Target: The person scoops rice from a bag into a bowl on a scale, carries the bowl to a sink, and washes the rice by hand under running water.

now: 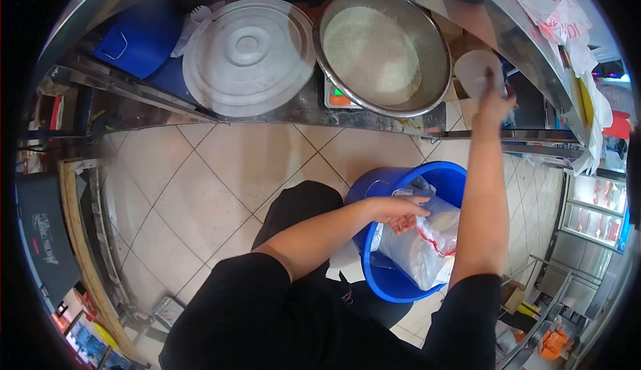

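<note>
A round, whitish plastic tub [473,70] is in my right hand [495,106], whose fingers are blurred at its edge, just right of the big metal bowl. That steel bowl [437,70] holds a pale, grainy or powdery material [374,50] and rests on a scale [342,99] with an orange and green panel. My left hand [400,212] hovers over a blue bucket [389,290], thumb stretched out and fingers loosely bent, with nothing visible in it. Inside the bucket are clear plastic bags [407,256] with whitish contents and some red marking.
A large grey-white lid [280,80] lies left of the bowl on the low shelf [300,116]. Further left is a blue container [137,43]. A metal edge [527,56] curves above the shelf. Printed plastic bags [544,3] hang at the upper right. Tiled floor [200,183] lies below.
</note>
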Demonstrator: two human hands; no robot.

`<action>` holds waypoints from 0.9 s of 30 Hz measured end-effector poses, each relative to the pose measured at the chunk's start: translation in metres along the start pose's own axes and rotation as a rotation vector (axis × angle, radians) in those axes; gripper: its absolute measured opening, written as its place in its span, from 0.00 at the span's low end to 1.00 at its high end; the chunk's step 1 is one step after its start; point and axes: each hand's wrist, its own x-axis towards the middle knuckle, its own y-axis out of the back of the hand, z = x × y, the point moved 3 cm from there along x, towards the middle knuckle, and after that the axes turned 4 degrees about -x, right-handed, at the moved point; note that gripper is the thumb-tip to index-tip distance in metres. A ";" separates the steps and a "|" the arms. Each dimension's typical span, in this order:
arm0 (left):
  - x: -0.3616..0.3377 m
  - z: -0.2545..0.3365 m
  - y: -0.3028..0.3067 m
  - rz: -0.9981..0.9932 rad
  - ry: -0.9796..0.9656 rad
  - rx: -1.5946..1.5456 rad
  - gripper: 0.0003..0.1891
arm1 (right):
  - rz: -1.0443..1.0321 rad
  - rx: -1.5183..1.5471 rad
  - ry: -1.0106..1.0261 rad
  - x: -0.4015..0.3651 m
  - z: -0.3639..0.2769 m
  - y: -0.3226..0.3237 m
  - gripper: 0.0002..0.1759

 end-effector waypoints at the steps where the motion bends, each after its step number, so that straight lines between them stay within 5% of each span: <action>1: 0.001 -0.003 -0.003 -0.002 0.002 -0.013 0.50 | -0.096 0.351 -0.449 -0.016 -0.004 0.025 0.33; 2: 0.002 -0.006 -0.005 -0.009 0.014 -0.023 0.50 | -0.073 0.525 -0.693 -0.036 -0.009 0.050 0.34; 3: 0.002 -0.004 -0.005 -0.009 0.017 -0.027 0.50 | -0.162 0.613 -0.722 -0.057 -0.017 0.086 0.33; 8: 0.009 -0.003 0.008 -0.098 0.075 -0.096 0.49 | 0.128 -0.275 -0.151 -0.178 -0.017 0.314 0.31; 11: 0.012 -0.006 0.013 -0.128 0.102 -0.105 0.48 | 0.016 -0.664 -0.167 -0.245 -0.013 0.410 0.31; 13: 0.014 -0.005 0.013 -0.148 0.109 -0.099 0.46 | -0.225 -1.037 -0.173 -0.273 -0.020 0.416 0.33; 15: 0.015 -0.004 0.013 -0.144 0.125 -0.095 0.45 | -0.408 -0.783 -0.344 -0.291 0.008 0.404 0.35; 17: 0.012 -0.002 0.011 -0.128 0.118 -0.101 0.43 | -0.514 -0.880 -0.120 -0.297 0.042 0.372 0.37; 22: 0.009 -0.005 0.013 -0.104 0.070 -0.157 0.40 | -0.254 -1.169 0.276 -0.295 0.120 0.342 0.40; 27: 0.009 -0.008 0.015 -0.039 0.059 -0.095 0.41 | 0.126 -1.047 0.208 -0.297 0.095 0.362 0.36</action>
